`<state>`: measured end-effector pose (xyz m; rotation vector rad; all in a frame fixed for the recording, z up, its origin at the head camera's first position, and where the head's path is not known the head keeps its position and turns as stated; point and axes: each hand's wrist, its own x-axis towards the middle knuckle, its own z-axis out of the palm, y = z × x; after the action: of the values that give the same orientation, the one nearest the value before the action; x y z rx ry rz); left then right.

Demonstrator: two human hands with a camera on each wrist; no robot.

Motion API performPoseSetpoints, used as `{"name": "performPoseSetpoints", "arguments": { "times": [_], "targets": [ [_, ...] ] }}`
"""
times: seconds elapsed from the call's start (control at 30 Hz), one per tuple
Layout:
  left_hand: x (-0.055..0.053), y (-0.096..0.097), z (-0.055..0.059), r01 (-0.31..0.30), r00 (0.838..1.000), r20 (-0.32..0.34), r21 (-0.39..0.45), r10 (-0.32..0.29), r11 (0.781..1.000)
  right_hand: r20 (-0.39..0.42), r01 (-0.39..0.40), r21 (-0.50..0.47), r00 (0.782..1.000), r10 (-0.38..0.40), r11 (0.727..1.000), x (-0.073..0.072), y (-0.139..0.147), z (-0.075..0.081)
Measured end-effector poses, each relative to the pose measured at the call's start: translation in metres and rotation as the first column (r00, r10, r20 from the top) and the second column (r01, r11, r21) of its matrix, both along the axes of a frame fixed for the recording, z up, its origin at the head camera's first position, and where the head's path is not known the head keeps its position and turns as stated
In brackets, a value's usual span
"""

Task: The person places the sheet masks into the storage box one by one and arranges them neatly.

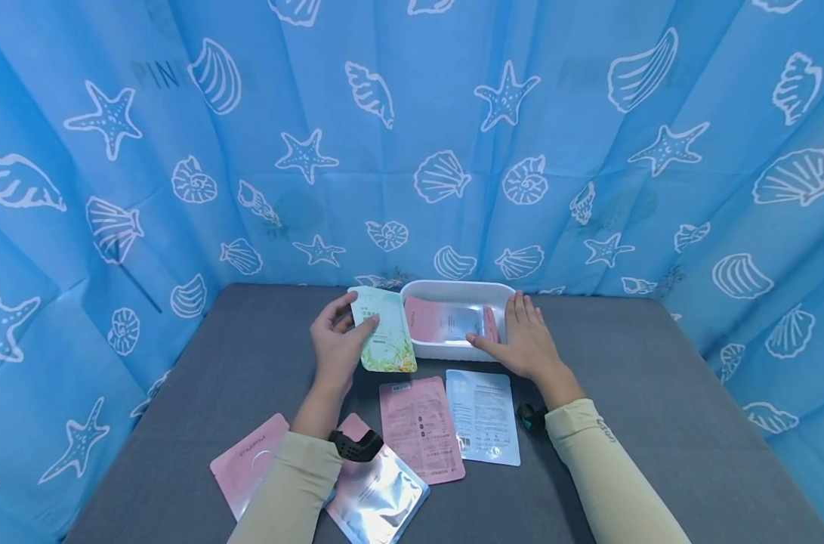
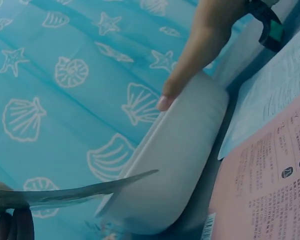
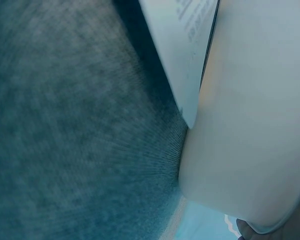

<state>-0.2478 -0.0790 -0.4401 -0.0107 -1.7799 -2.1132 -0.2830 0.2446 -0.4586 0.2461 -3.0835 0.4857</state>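
My left hand (image 1: 335, 344) pinches a pale green sheet mask packet (image 1: 387, 336) between thumb and fingers, held upright just left of the white bin (image 1: 445, 352). The left wrist view catches this packet (image 2: 90, 193) edge-on, overlapping the bin's wall. At the bin's right end rests my right hand (image 1: 530, 341), its fingers straight along the rim and its thumb spread over the front edge. Inside the bin lie pink and silver packets (image 1: 428, 321). The right wrist view shows mostly the bin's outer wall (image 3: 250, 110) and little of that hand.
In front of the bin, a pink packet (image 1: 422, 434) and a light blue packet (image 1: 482, 419) lie back side up on the grey table (image 1: 622, 378). Two more pink packets, one silvery (image 1: 378, 491), lie by my left forearm. A blue shell-patterned curtain (image 1: 412, 136) stands behind.
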Motion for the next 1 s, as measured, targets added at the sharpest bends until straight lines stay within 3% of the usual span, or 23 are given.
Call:
{"name": "performPoseSetpoints", "arguments": {
  "times": [0.33, 0.63, 0.8, 1.0],
  "targets": [
    [-0.001, 0.002, -0.009, -0.079, 0.996, 0.046, 0.048, 0.077, 0.996, -0.002, 0.003, 0.000, 1.000, -0.003, 1.000, -0.001, -0.001, -0.003],
    [-0.005, 0.003, -0.011, -0.125, 0.990, 0.074, 0.042, 0.122, 0.991, -0.011, 0.006, 0.003, 1.000, -0.006, 1.000, -0.002, -0.002, -0.001],
    [-0.004, 0.006, -0.010, -0.098, 0.992, 0.080, 0.005, 0.097, 0.995, -0.016, 0.009, 0.000, 1.000, -0.009, 1.000, -0.001, -0.003, 0.000],
    [0.000, 0.011, -0.010, 0.007, 0.992, 0.127, -0.087, 0.004, 0.996, -0.020, 0.012, -0.006, 1.000, -0.012, 1.000, 0.001, -0.002, 0.000]
  ]
}}
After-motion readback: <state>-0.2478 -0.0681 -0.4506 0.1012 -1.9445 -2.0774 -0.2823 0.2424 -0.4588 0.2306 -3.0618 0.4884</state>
